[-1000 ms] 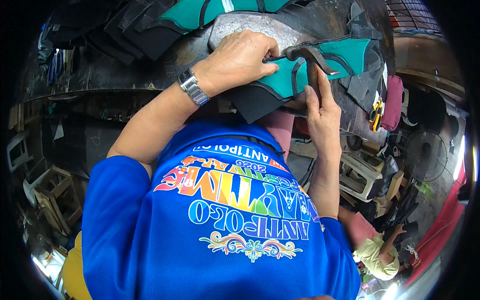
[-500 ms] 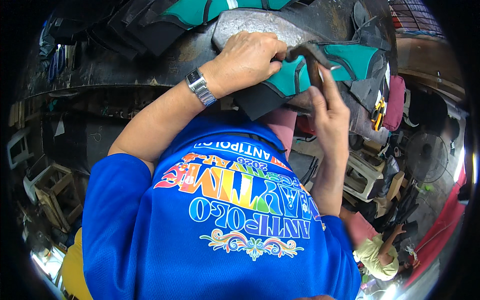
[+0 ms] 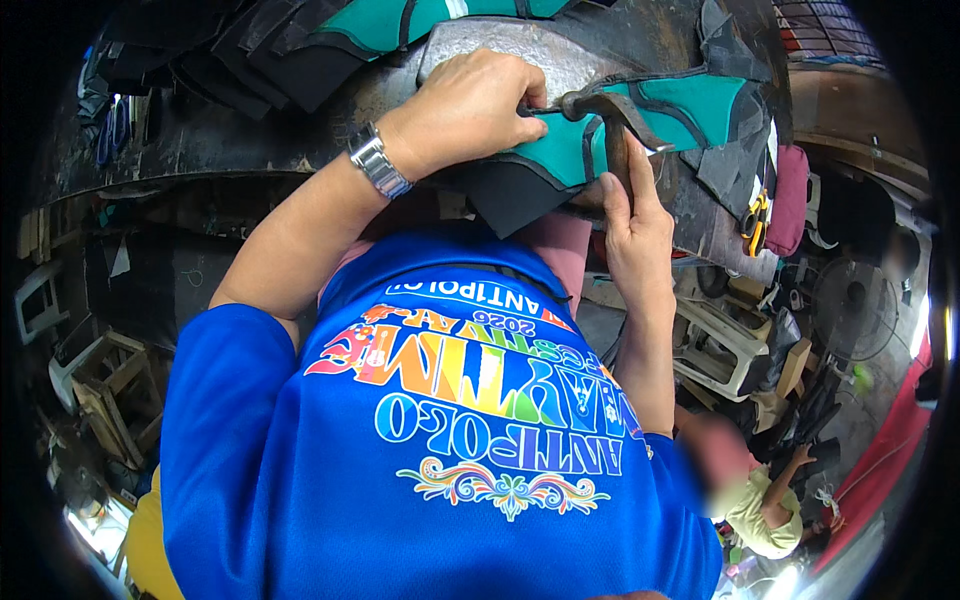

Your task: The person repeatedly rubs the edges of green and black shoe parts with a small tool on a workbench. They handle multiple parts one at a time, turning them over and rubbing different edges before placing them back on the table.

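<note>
My right hand (image 3: 640,215) grips a hammer (image 3: 618,150) by its wooden handle. The dark curved hammer head is over the upper edge of a teal fabric piece (image 3: 560,155) with black trim, perhaps a shoe upper. At that same edge my left hand (image 3: 475,105) is closed, thumb and fingers pinching the trimmed border left of the hammer head. Under the piece lies a worn grey slab (image 3: 510,45), partly covered by my left hand. A black flap (image 3: 525,198) of the piece hangs over the table edge towards me.
More teal and black pieces (image 3: 385,25) lie at the far left of the dark table (image 3: 230,140). Yellow-handled scissors (image 3: 755,222) and a maroon pouch (image 3: 790,200) are at its right end. A fan (image 3: 855,305), a white stool (image 3: 720,345) and a person (image 3: 765,515) are farther right.
My left hand and the hammer in my right hand have shifted a little to the left. The left hand's grip now sits farther from the hammer head along the edge.
</note>
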`<control>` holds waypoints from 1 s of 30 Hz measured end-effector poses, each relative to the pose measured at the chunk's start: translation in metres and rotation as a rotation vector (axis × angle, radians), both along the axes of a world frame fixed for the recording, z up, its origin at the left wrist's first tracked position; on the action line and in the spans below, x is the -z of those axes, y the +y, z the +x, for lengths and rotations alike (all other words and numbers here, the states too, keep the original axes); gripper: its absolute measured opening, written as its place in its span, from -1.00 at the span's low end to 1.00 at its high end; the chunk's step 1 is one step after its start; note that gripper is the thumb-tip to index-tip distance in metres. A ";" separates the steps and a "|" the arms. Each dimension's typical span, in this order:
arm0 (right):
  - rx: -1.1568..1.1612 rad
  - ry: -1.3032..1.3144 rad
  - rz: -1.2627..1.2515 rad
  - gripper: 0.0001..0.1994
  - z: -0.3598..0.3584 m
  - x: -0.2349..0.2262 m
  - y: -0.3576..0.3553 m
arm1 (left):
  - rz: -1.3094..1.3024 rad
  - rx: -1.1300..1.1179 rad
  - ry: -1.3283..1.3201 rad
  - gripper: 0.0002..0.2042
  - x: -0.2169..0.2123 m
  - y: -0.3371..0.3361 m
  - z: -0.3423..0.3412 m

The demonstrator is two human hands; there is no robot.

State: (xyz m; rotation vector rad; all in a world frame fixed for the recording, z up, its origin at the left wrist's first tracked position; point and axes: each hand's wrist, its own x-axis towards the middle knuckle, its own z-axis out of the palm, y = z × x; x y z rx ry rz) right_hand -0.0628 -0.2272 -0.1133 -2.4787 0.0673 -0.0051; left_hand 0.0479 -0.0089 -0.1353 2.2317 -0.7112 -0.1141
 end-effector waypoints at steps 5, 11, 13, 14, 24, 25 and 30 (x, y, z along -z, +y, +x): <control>0.061 -0.103 0.375 -0.48 -0.007 -0.019 0.004 | -0.068 -0.008 -0.158 -0.83 0.005 -0.003 -0.009; -0.065 0.038 -0.039 -0.48 -0.001 -0.014 0.013 | -0.068 -0.014 -0.156 -0.84 0.005 -0.004 -0.008; -0.068 0.027 0.058 -0.48 0.001 -0.017 0.010 | -0.069 -0.010 -0.120 -0.84 0.005 -0.004 -0.007; -0.094 -0.082 0.091 -0.48 0.000 -0.020 0.008 | -0.068 -0.003 -0.089 -0.84 0.005 -0.004 -0.007; -0.041 -0.010 0.028 -0.51 -0.002 -0.006 0.008 | 0.032 -0.002 -0.105 -0.75 -0.003 -0.002 -0.002; -0.037 0.024 0.030 -0.52 -0.001 -0.003 0.007 | 0.069 -0.003 -0.110 -0.74 -0.006 0.002 -0.001; -0.039 -0.056 0.085 -0.56 -0.003 0.000 0.008 | 0.088 0.013 -0.014 -0.69 -0.011 0.014 0.005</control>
